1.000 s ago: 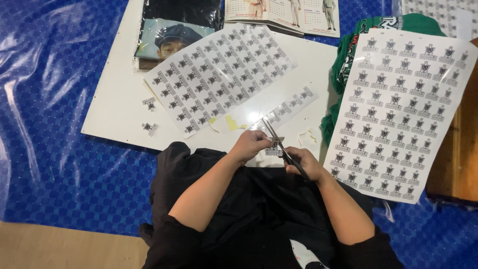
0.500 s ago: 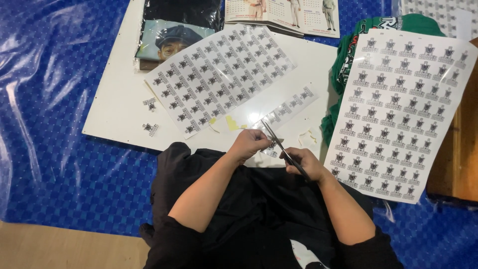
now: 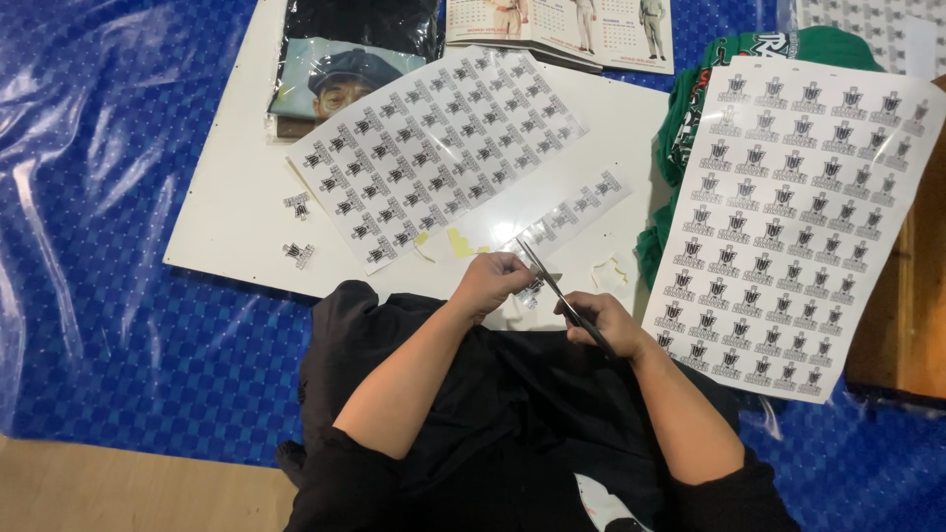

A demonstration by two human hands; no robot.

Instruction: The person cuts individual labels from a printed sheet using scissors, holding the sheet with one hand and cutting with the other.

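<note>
My right hand (image 3: 603, 321) grips a pair of scissors (image 3: 545, 276) whose blades point up and left over the white board (image 3: 227, 236). My left hand (image 3: 490, 283) pinches a small printed sticker piece (image 3: 533, 291) right at the blades. A narrow strip of stickers (image 3: 572, 211) lies just beyond the hands. A large sheet of black-and-white stickers (image 3: 434, 148) lies on the board further out, and another large sheet (image 3: 803, 212) rests to my right.
Two cut-out stickers (image 3: 298, 229) lie at the board's left. A photo print (image 3: 340, 79) and a calendar (image 3: 562, 30) sit at the far edge. Green cloth (image 3: 680, 128) lies under the right sheet. Blue plastic sheeting (image 3: 108, 246) covers the floor; a wooden surface (image 3: 912, 296) is at right.
Hands and scissors stay in nearly the same spot; the scissors shift slightly as they work on the small piece.
</note>
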